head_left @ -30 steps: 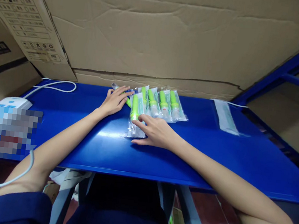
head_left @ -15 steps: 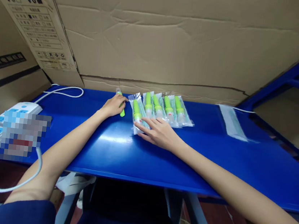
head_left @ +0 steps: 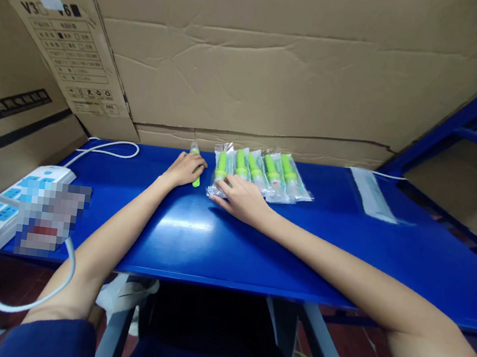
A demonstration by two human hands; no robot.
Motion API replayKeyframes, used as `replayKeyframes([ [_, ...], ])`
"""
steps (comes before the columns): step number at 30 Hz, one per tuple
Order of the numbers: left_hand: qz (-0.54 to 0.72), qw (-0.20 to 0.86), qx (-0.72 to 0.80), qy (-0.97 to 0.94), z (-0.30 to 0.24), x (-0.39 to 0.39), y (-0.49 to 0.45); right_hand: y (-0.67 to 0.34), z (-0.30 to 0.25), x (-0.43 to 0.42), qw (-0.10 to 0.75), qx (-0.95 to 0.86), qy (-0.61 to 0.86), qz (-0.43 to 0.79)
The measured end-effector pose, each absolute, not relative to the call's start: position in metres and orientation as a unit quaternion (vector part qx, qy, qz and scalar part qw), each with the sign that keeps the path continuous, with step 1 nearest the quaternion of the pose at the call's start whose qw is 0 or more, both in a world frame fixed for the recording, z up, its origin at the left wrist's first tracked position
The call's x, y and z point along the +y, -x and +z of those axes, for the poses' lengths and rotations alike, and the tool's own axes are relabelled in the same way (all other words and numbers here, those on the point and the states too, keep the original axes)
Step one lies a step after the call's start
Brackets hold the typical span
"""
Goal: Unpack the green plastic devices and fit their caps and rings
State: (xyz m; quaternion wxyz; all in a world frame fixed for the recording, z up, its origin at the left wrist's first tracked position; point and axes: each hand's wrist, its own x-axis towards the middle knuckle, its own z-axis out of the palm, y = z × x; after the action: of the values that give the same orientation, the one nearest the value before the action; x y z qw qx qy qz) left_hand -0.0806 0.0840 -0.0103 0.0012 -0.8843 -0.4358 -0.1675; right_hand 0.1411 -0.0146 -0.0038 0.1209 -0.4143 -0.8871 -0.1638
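Note:
Several clear packets, each with a green-capped tube, lie side by side in a row (head_left: 265, 175) at the back of the blue table (head_left: 308, 245). My right hand (head_left: 238, 197) rests flat on the near end of the leftmost packet (head_left: 220, 171), fingers spread. My left hand (head_left: 185, 168) lies over a loose green-capped tube (head_left: 196, 167) just left of the row, fingers curled around it.
A flat clear packet (head_left: 371, 195) lies at the right of the table. A white power strip (head_left: 5, 202) with a white cable (head_left: 107, 148) sits at the left edge. Cardboard boxes (head_left: 252, 64) wall the back and left. A blue frame rail (head_left: 467, 122) rises at the right.
My right hand has slid the leftmost packet back into line with the row. My left hand has closed over the loose tube and stayed put.

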Motion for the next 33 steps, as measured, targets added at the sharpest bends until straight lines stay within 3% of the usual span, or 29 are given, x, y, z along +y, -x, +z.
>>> replayKeyframes([
  [4,-0.25,-0.11,-0.383,0.882,-0.003,0.072,0.07,-0.146,-0.001,-0.002,0.175,-0.886,0.423,-0.066],
  [7,-0.233,-0.247,-0.352,0.872,0.0,0.065,0.062,-0.151,-0.006,0.005,0.191,-0.878,0.439,-0.007],
  [11,-0.204,-0.321,-0.34,0.86,-0.001,0.062,0.058,-0.155,-0.014,0.006,0.195,-0.871,0.451,0.009],
  [23,-0.169,-0.214,-0.424,0.864,0.004,0.06,0.06,-0.156,-0.036,-0.002,0.182,-0.874,0.435,-0.118],
  [33,-0.166,-0.279,-0.411,0.852,0.006,0.062,0.061,-0.153,-0.039,-0.006,0.186,-0.869,0.437,-0.139],
])
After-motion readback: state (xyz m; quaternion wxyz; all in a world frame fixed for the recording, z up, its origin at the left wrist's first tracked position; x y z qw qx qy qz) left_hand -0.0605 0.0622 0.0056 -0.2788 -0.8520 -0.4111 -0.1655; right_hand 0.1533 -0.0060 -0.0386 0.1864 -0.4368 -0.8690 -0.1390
